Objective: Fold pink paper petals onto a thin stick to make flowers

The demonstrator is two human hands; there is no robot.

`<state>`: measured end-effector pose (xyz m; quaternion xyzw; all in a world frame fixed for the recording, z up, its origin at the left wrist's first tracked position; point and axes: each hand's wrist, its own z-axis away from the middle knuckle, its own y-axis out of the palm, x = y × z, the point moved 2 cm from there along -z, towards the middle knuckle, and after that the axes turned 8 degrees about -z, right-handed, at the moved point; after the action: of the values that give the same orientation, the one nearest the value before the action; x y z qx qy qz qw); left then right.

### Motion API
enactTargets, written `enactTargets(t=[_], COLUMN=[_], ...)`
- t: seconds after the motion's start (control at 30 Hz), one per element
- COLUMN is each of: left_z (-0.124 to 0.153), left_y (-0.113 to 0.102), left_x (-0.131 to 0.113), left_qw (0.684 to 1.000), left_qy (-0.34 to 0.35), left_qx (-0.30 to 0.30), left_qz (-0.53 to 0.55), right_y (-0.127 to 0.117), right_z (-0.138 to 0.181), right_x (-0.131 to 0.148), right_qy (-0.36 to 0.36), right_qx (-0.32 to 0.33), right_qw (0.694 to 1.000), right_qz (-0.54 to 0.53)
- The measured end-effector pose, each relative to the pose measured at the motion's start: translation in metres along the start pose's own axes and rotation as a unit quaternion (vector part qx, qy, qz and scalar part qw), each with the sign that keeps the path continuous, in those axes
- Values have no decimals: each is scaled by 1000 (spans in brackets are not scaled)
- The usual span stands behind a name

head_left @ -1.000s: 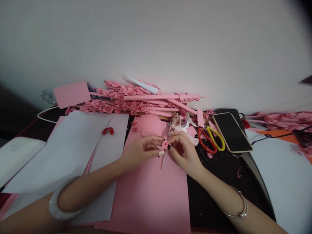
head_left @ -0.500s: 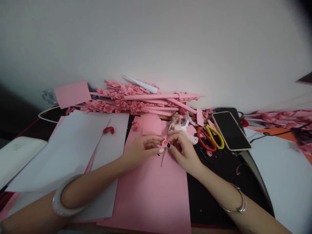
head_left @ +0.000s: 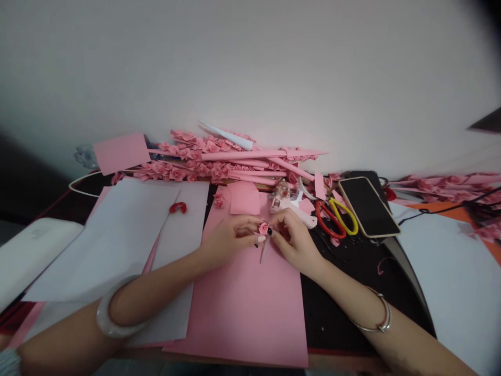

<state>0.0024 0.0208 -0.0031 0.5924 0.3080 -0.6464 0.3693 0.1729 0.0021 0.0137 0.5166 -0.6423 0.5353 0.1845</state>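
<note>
Big pink paper (head_left: 250, 313) lies flat, nearest. Small pink paper flower (head_left: 263, 227) up over it, between hands. Left hand (head_left: 230, 236) holds flower's left side with fingertips. Right hand (head_left: 294, 239) pinches other side, thumb and finger closed. Thin pale strip (head_left: 264, 251) pokes out below flower; cannot tell if joined. Past hands: glue gun (head_left: 301, 213), scissors (head_left: 349, 219), phone (head_left: 368, 206). Farther, pile of pink paper flowers (head_left: 223, 170) by wall (head_left: 250, 68).
</note>
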Motion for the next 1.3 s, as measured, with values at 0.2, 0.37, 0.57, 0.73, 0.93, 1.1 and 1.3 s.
enactTargets(t=[0.2,0.37,0.57,0.73,0.93,1.1,1.3], left_z=[1,2,3,2,3,4,5], left_y=[1,3,3,3,3,5,5], left_x=[0,-1,0,0,-2,-5,-6], left_qw=[1000,1000,999,997,995,995,995], left_qy=[-1,9,11,28,26,26,29], left_qx=[-7,-2,-13,-21,-26,-21,-25], left_qz=[-10,-14,-39,-72,-91,-95,-93], right_y=[0,0,0,0,0,0,0], right_z=[0,2,2,1,2,2,2], right_x=[1,3,3,4,5,6,7], right_qy=[-15,-26,-28,-30,-37,-38,-37], right_qx=[5,14,14,14,9,6,5], right_qw=[1000,999,999,999,998,998,998], right_qz=[9,23,34,43,47,48,47])
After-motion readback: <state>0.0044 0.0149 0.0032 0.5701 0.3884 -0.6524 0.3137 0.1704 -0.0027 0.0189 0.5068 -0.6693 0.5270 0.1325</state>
